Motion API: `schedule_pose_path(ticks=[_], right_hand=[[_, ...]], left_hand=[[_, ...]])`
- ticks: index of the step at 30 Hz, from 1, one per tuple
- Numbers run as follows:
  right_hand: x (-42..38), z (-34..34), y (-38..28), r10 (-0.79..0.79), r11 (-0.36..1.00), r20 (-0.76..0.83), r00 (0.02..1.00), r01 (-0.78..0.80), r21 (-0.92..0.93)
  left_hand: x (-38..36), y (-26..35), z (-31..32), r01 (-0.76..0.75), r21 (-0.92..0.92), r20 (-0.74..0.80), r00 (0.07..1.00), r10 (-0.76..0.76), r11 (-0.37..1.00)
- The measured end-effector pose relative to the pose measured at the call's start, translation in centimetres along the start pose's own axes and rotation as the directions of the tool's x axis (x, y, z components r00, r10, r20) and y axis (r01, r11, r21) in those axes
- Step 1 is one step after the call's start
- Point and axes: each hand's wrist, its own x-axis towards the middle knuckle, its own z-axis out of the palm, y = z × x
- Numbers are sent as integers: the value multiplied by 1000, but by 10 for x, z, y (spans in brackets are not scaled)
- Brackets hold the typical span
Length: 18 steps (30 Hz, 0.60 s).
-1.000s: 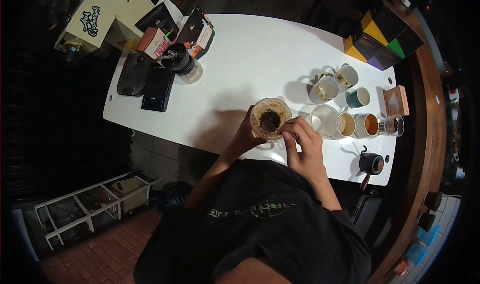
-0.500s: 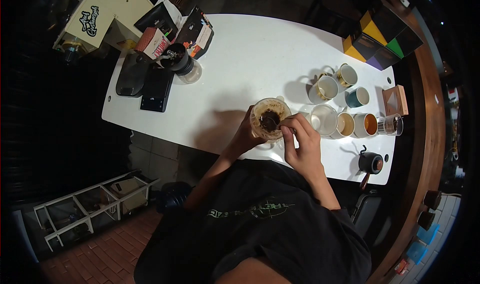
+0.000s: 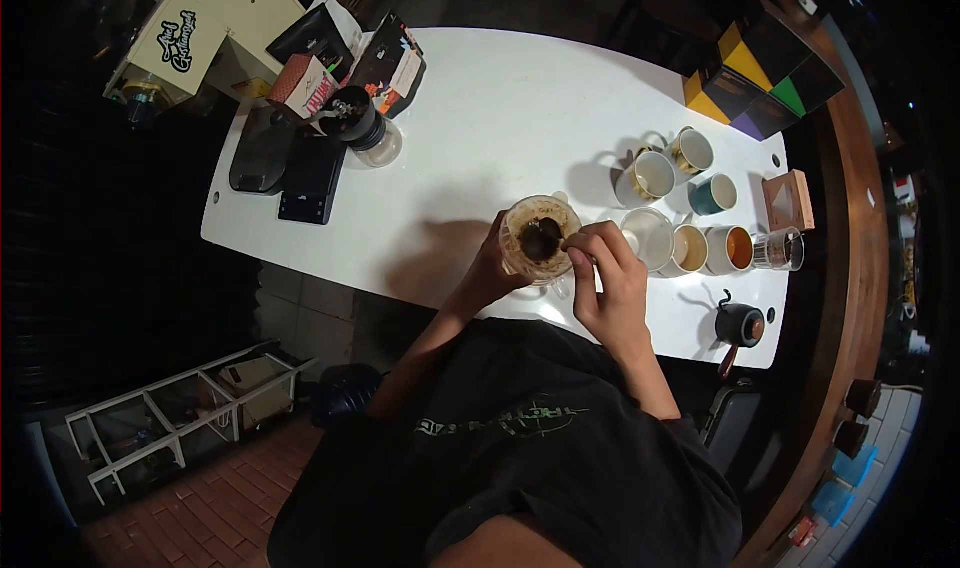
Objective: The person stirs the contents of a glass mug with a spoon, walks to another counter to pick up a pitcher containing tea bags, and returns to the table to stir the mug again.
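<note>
My left hand [image 3: 490,276] is wrapped around the side of a round coffee dripper [image 3: 516,220], whose inner wall is smeared with brown coffee grounds. Dark wet coffee [image 3: 535,248] lies at its bottom. Pinched in the fingers of my right hand [image 3: 612,293] is a small spoon [image 3: 551,230], its bowl down inside the dripper. What stands beneath the dripper is mostly hidden; a clear glass edge shows below it. Just right of my right hand is a clear glass cup [image 3: 648,238], with a cream-coloured cup [image 3: 690,249] beside it.
More cups stand to the right, among them a teal cup [image 3: 713,195] and an orange-lined cup [image 3: 738,248]. A black gooseneck kettle [image 3: 740,324] is near the front right edge. Left are a black scale [image 3: 310,193], a grinder [image 3: 372,140] and coffee bags [image 3: 395,68] on the white table [image 3: 490,88].
The spoon has shifted inside the dripper, its bowl now more visible near the middle. My right hand has moved slightly; my left hand keeps its hold.
</note>
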Motion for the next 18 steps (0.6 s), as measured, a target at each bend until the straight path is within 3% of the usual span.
schedule_pose_path(ticks=[5, 12, 18], right_hand=[[-6, 5, -2, 66, 997, 98, 993, -68, 25], [0, -5, -8, 76, 990, -6, 997, -74, 122], [-2, 1, 1, 129, 983, 95, 987, -140, 115]], left_hand=[[-2, -10, 1, 72, -99, 9, 997, -72, 993], [-1, -8, 1, 20, -36, 15, 1000, -19, 999], [-1, 2, -1, 72, -100, 18, 997, -70, 992]])
